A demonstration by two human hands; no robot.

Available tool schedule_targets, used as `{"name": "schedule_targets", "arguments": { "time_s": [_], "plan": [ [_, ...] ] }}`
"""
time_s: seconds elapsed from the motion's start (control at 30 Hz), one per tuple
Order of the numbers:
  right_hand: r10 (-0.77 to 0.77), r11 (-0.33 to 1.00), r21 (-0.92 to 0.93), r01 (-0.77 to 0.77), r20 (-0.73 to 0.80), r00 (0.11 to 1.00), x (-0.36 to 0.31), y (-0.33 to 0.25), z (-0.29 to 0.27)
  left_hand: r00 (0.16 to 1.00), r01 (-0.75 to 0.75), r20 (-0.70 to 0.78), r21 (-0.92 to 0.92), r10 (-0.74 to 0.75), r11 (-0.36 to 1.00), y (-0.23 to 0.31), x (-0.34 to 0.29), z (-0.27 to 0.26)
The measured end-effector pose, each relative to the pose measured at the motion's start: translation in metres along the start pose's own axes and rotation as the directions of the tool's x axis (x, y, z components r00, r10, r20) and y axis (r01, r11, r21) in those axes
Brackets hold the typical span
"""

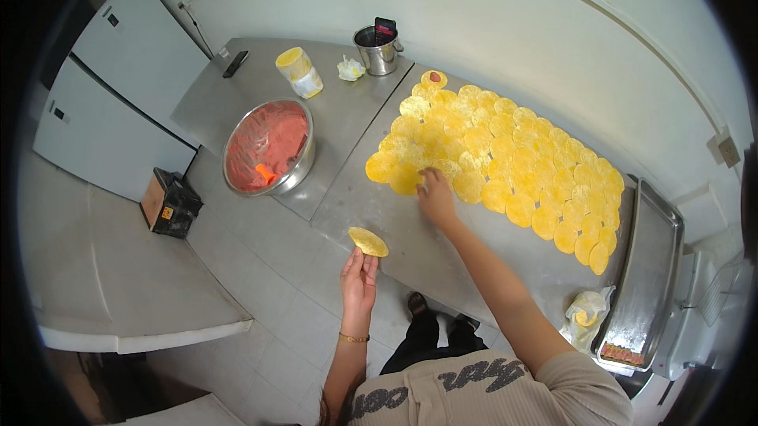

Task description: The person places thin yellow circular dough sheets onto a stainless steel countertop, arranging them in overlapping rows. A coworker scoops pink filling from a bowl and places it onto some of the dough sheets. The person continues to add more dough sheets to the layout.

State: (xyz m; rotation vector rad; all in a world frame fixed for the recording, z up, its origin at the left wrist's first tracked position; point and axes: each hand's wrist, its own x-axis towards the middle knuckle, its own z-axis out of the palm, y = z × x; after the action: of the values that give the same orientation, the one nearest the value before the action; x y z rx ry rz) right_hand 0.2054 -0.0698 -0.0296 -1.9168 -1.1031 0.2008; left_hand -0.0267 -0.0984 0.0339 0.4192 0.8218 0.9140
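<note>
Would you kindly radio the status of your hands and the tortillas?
Left hand holding yellow tortilla, possibly several. Right hand at near-left corner of spread tortillas, contact unclear. Metal bowl to left, apart from both hands.

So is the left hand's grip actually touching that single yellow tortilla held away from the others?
Touching. The head view shows the left hand's grip on the tortilla: the fingertips meet its lower edge, with no gap visible.

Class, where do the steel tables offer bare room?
Free: the table between the yellow discs and its near edge, right of the right hand; also between the mixing bowl and the table seam. Crowded: beneath the overlapping discs.
</note>
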Motion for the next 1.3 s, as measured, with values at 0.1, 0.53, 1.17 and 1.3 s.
{"name": "schedule_targets", "arguments": {
  "time_s": [0.1, 0.53, 1.17, 1.3],
  "plan": [
    [-0.186, 0.961, -0.169, 0.218, 0.188, 0.965, -0.013, 0.011, 0.002, 0.999, 0.032, 0.031, 0.006, -0.032, 0.999, -0.005, 0.0, -0.001],
    [-0.206, 0.937, -0.23, 0.262, 0.241, 0.948, -0.023, 0.004, 0.0, 0.994, 0.074, 0.078, 0.046, -0.077, 0.996, -0.013, 0.003, 0.015],
    [0.391, 0.228, 0.8, -0.555, 0.447, 0.805, -0.061, -0.046, -0.054, 0.989, 0.075, 0.125, -0.005, -0.073, 0.997, -0.035, 0.013, 0.033],
    [0.505, 0.171, 0.852, -0.495, 0.356, 0.786, -0.032, -0.017, -0.045, 0.99, 0.041, 0.138, 0.012, -0.043, 0.999, -0.017, 0.01, 0.025]
  ]
}}
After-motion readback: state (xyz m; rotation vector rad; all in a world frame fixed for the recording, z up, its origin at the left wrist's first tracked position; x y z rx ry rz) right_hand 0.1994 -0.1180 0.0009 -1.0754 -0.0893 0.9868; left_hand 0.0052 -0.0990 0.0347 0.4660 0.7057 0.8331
